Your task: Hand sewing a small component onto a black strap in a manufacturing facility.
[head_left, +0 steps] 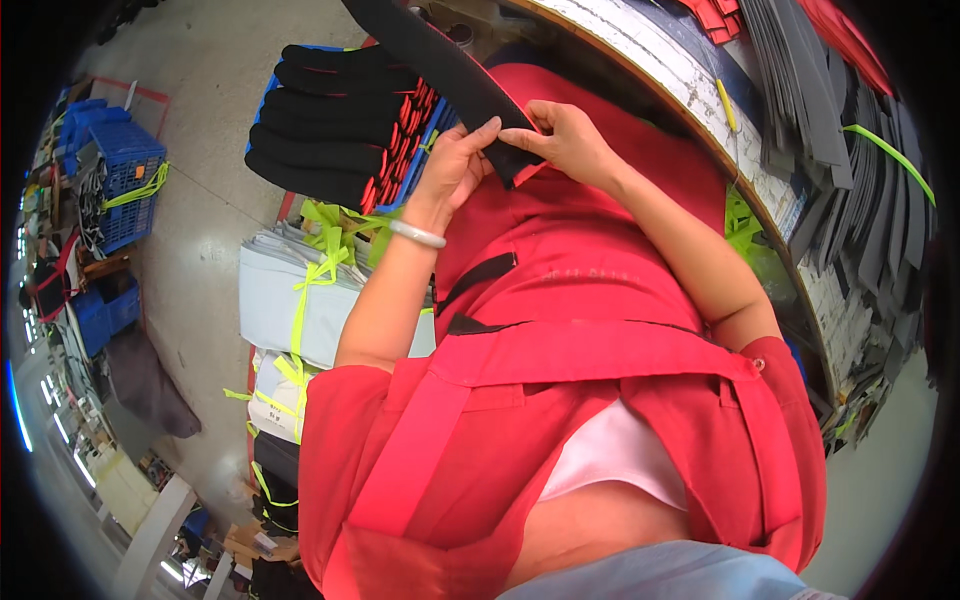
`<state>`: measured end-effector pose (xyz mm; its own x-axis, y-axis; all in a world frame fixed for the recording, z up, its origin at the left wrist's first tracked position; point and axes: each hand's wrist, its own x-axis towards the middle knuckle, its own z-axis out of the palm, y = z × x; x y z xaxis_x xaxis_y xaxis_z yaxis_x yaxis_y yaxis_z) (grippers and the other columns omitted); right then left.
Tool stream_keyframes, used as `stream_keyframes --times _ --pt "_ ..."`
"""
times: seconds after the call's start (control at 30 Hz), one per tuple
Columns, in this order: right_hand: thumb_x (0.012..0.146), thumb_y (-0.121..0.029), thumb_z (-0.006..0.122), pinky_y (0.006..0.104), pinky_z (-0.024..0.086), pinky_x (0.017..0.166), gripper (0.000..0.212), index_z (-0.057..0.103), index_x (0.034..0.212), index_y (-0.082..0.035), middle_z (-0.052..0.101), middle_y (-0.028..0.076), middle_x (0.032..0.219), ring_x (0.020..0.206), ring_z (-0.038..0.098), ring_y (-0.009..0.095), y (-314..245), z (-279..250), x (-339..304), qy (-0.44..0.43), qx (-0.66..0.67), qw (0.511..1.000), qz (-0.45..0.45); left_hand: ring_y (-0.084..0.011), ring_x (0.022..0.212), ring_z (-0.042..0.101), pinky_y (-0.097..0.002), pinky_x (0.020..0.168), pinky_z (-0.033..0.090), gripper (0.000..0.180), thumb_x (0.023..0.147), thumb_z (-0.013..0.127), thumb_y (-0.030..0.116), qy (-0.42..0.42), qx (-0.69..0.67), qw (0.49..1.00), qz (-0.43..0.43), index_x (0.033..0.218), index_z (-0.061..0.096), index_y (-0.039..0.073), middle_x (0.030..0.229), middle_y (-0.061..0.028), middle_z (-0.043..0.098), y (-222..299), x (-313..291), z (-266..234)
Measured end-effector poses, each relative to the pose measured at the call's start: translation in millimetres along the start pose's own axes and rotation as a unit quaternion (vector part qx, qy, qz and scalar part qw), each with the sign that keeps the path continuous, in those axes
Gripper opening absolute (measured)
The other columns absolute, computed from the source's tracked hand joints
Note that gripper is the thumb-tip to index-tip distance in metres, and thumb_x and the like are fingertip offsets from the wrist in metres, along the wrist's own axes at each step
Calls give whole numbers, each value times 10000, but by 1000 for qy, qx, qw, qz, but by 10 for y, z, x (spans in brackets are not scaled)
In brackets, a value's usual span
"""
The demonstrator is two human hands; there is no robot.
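A long black fabric strip with a red underside point(445, 75) runs from the top edge down to my two hands, its lower end over my red apron. My left hand point(462, 165) pinches the strip's left edge, thumb on top. On the other side my right hand point(562, 138) grips the strip near its end, its thumb pressing on the black face close to the left thumb. A bit of red shows at the strip's end below the right thumb. Left of my hands, folded black strips with red edges point(325, 125) lie stacked in a blue crate point(425, 150).
A worn white worktable point(660, 75) curves along the right, bearing grey strips point(790, 90), red pieces point(715, 18) and a yellow tool point(725, 105). Pale bundles tied with yellow-green strips point(300, 295) stand at my left. Farther left, a blue crate point(130, 185) rests across the concrete floor.
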<state>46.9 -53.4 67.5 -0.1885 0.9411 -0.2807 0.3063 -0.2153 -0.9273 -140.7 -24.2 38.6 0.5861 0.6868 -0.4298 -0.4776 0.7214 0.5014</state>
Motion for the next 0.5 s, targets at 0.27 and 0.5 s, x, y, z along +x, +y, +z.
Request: stream_keyframes --times 0.27,0.5 --pt "910 -255 641 254 352 522 258 583 848 -12 469 -9 624 597 398 57 -38 22 -5 106 -113 983 -95 -179 975 633 -336 824 540 307 882 645 56 -42 86 995 11 1178 563 59 1115 -58 625 -118 -49 49" --pt "893 -238 643 315 402 550 243 586 875 -2 502 56 627 566 432 141 -4 37 109 108 -70 987 -96 -193 996 634 -357 878 531 274 895 644 108 -7 -62 998 -8 1146 573 24 1096 -77 639 -80 189 -55"
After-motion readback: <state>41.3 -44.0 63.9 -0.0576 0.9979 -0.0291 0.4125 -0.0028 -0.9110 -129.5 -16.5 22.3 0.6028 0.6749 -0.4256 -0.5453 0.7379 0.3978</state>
